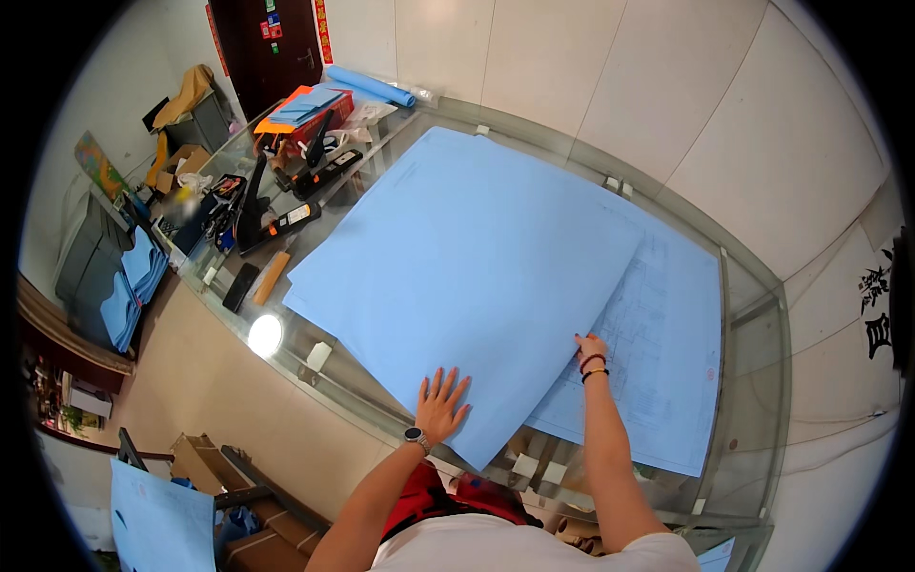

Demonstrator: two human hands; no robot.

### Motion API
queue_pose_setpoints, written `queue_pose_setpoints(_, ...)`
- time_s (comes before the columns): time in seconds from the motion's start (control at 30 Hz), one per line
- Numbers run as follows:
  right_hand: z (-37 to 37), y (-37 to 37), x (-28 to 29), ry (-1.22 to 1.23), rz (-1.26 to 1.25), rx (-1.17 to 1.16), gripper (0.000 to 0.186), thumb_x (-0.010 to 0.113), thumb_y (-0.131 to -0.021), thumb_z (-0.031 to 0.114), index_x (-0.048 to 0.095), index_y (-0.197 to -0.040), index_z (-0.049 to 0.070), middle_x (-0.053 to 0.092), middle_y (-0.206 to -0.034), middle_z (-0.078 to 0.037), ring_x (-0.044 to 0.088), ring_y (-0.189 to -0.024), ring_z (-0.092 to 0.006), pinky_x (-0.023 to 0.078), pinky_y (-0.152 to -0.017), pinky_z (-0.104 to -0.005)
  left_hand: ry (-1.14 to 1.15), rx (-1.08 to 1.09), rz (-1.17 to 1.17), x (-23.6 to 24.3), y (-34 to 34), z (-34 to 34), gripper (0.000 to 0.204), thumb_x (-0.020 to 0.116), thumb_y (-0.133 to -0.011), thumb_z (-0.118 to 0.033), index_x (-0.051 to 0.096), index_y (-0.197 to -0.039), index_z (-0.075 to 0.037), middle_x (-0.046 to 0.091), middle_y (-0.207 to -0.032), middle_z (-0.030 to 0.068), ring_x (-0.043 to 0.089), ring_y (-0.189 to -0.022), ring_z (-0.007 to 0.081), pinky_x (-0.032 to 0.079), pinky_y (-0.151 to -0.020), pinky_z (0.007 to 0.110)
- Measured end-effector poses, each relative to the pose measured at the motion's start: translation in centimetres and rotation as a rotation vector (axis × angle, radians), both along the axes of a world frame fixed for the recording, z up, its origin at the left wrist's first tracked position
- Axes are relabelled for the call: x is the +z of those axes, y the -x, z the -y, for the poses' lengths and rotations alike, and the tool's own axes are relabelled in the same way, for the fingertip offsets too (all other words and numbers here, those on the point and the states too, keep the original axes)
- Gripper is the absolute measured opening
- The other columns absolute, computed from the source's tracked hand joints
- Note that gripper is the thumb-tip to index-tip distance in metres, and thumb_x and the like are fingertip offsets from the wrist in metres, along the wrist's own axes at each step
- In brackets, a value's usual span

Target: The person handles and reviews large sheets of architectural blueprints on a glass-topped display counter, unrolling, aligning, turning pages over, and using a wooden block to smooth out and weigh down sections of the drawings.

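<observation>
A large plain blue paper sheet [467, 257] lies slanted over a blue drawing sheet [658, 372] with fine printed lines, hiding the drawing's left part. My left hand [440, 412] rests flat on the plain sheet near its front corner, fingers spread. At the sheet's right edge, my right hand [591, 351] has its fingers closed in a pinch on that edge, above the drawing. A watch sits on my left wrist and bracelets on my right.
Both sheets lie on a glass table [758, 381]. Along its left side are staplers [291, 221], a black phone [240, 287], a wooden block [272, 277] and a red box [305, 133] with folded blue paper. A blue roll [370, 86] lies at the back, near the wall.
</observation>
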State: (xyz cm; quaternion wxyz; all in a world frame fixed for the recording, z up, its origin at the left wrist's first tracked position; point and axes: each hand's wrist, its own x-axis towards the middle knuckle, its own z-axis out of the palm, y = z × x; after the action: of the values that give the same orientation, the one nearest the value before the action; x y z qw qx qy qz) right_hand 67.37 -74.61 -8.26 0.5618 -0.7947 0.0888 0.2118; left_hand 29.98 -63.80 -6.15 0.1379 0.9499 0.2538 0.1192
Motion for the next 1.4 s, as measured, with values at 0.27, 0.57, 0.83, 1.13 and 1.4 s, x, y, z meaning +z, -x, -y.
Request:
queue_pose_setpoints(0.27, 5.9, 8.1, 2.7, -0.23, -0.085, 0.02, 0.034, 0.066, -0.073, 0.0, 0.047, -0.101, -0.005, 0.058, -0.088, -0.011, 0.056, -0.069, -0.0176, 0.051, -0.056, -0.031, -0.048, -0.236, -0.09, -0.3, 3.1, -5.9, 0.053, 0.04, -0.089, -0.042, 0.029, -0.138, -0.027, 0.021, -0.146, 0.0032, 0.018, -0.134, 0.0279, 0.016, -0.107, 0.051)
queue_pose_setpoints(0.57, 7.7, 24.7, 2.4, -0.451, -0.318, -0.182, 0.035, 0.061, -0.074, -0.005, 0.044, -0.104, 0.0, 0.057, -0.093, -0.012, 0.061, -0.077, -0.0261, 0.056, -0.062, -0.0379, -0.05, -0.103, -0.157, 0.2, -0.4, -7.6, 0.077, 0.041, -0.083, -0.06, 0.022, -0.14, -0.012, 0.02, -0.146, 0.0103, 0.015, -0.134, 0.0334, 0.012, -0.103, 0.059)
queue_pose_setpoints(0.83, 11.6, 27.3, 3.9, -0.239, -0.549, 0.072, 0.025, 0.06, -0.083, 0.014, 0.05, -0.1, -0.001, 0.057, -0.096, -0.016, 0.063, -0.077, -0.024, 0.054, -0.06, -0.0322, 0.009, -0.887, -0.108, -1.2, -1.4, -0.5, 0.051, 0.032, -0.094, -0.033, 0.021, -0.141, -0.018, 0.017, -0.147, 0.002, 0.013, -0.136, 0.0233, 0.01, -0.106, 0.054)
queue_pose_setpoints(1.13, 10.6, 24.6, 0.5, 0.654, 0.8, 0.629, 0.053, 0.046, -0.089, 0.036, 0.034, -0.135, 0.015, 0.03, -0.14, -0.009, 0.023, -0.131, -0.0307, 0.021, -0.105, -0.0488, 0.035, -0.671, -0.126, -0.7, -3.4, 3.5, 0.052, 0.037, -0.092, -0.03, 0.022, -0.141, -0.02, 0.019, -0.147, 0.0021, 0.015, -0.136, 0.025, 0.01, -0.108, 0.05)
queue_pose_setpoints(1.4, 24.4, 12.8, -0.5, 0.928, 0.776, 0.6, 0.055, 0.047, -0.087, 0.03, 0.031, -0.137, 0.011, 0.024, -0.144, -0.013, 0.02, -0.132, -0.034, 0.017, -0.107, -0.0465, 0.035, -0.245, -0.209, 0.2, 5.1, -4.5, 0.053, 0.043, -0.088, -0.031, 0.03, -0.139, -0.022, 0.021, -0.146, 0.0052, 0.018, -0.134, 0.0287, 0.015, -0.108, 0.048)
